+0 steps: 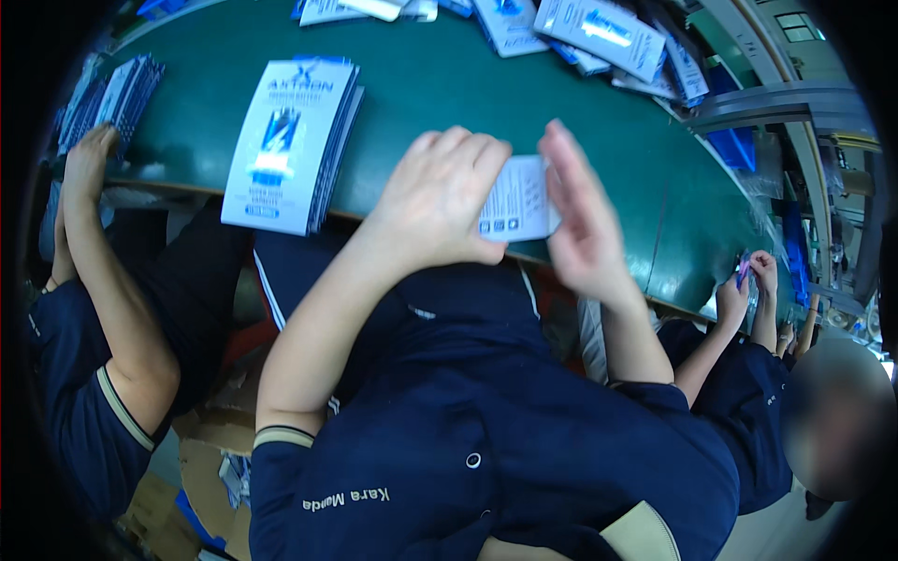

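My left hand (440,201) is closed around a small flat white box (526,198) printed with dark text and small square symbols. I hold it just over the near edge of the green table (412,89). Right beside the box's other edge, my right hand (585,210) is held upright, its fingers stretched out and slightly blurred. Whether its palm touches the box cannot be made out. To the left of my hands, a stack of white and blue flat boxes (285,150) sits at the table's front edge, each showing a blue picture panel.
More white and blue boxes (599,37) lie in a loose pile at the far side. At left, a co-worker's hand (89,159) rests by a row of boxes (122,93). Another co-worker's hands (745,285) hold something small at right. An opened cardboard carton (210,467) stands below, left.
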`<state>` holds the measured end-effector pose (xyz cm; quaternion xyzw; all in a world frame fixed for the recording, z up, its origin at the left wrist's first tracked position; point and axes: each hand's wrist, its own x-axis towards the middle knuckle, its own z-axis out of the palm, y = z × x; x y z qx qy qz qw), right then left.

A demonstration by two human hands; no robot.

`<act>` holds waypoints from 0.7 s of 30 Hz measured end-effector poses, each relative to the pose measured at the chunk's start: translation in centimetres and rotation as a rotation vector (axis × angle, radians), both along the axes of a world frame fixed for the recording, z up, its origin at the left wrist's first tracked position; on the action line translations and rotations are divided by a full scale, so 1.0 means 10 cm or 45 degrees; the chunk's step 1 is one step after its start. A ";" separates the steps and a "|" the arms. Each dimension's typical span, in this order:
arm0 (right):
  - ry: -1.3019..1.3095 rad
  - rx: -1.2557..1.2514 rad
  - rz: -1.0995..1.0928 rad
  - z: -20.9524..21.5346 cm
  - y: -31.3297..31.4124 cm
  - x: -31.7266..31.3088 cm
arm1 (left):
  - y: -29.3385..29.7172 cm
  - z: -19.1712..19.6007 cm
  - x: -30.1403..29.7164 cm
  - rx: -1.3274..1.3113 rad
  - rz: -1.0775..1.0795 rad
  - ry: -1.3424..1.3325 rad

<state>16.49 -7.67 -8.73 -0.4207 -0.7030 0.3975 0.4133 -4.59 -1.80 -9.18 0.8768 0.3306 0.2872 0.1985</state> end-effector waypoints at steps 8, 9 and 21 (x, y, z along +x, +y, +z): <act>1.325 -0.721 0.026 0.54 0.18 -0.37 | -0.10 0.10 0.22 -0.035 0.265 -0.892; 1.530 -0.806 0.009 0.58 0.20 -0.44 | -0.12 0.05 0.25 0.066 0.302 -1.146; 1.337 -0.599 0.197 0.56 0.19 -0.62 | -0.27 0.16 0.08 -0.214 0.261 -1.209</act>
